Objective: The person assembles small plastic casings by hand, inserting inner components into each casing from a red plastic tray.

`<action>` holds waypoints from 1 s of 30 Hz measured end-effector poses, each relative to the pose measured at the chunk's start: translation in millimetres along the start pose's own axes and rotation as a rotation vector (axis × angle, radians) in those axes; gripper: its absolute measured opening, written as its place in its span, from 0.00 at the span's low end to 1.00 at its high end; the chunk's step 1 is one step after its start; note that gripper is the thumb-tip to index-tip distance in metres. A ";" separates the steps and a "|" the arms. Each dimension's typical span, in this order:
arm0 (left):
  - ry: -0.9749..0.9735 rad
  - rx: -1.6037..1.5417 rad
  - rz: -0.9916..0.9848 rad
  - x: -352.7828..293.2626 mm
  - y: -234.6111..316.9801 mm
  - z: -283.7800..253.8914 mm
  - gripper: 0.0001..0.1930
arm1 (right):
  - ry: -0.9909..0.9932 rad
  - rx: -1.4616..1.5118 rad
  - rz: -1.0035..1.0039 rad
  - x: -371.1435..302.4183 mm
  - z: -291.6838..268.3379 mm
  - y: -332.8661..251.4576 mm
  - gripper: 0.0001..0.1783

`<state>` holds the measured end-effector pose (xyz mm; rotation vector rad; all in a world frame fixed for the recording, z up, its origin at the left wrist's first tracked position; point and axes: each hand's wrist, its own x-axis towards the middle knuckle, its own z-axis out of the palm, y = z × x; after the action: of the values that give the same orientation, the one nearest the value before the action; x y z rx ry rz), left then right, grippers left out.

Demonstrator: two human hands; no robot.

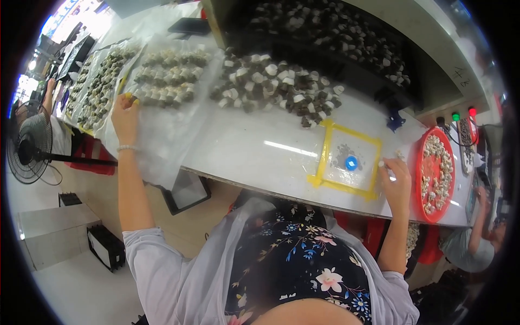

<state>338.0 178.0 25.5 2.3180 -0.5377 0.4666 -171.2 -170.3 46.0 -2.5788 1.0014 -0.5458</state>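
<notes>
My left hand [125, 116] is closed at the left edge of a plastic sheet [162, 127]; its fingertips look yellow, and what they pinch, if anything, I cannot make out. Beside it, rows of small dark-and-white pieces [165, 93] stand on the sheet. My right hand [396, 181] pinches a small white piece [381, 163] just right of a yellow tape square [346, 189]. Inside that square sit a round blue cap [351, 163] and several tiny grey discs [343, 150].
Loose black-and-white pieces [276, 84] are heaped across the back of the white table [244, 146]. A red basin [420, 189] with pale pieces stands at the right. A metal housing [444, 70] overhangs a dark tray of pieces. A fan [27, 146] is at far left; co-workers sit at both sides.
</notes>
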 end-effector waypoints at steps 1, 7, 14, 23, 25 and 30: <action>-0.051 0.068 0.014 -1.3 5.6 1.1 0.15 | 0.007 0.004 -0.016 -0.3 2.3 1.4 0.11; 0.031 0.239 0.140 -15.7 25.4 -6.9 0.15 | 0.026 0.104 -0.007 -1.3 1.1 -5.2 0.12; -0.345 -0.177 0.661 -117.7 192.0 48.4 0.17 | -0.043 0.282 -0.053 2.4 1.3 -20.3 0.12; -0.433 -0.011 0.857 -125.0 216.1 83.5 0.14 | -0.116 0.315 -0.104 9.2 7.8 -29.7 0.12; -0.519 -0.092 0.779 -130.0 215.0 79.5 0.13 | -0.143 0.321 -0.103 11.3 10.3 -31.0 0.12; -0.550 -0.225 0.795 -145.8 224.2 65.3 0.13 | -0.219 0.141 -0.317 18.1 13.2 -31.5 0.09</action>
<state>114.1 18.3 36.2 1.9224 -1.7041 0.0902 -134.8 -158.7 51.9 -2.6122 0.4689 -0.3816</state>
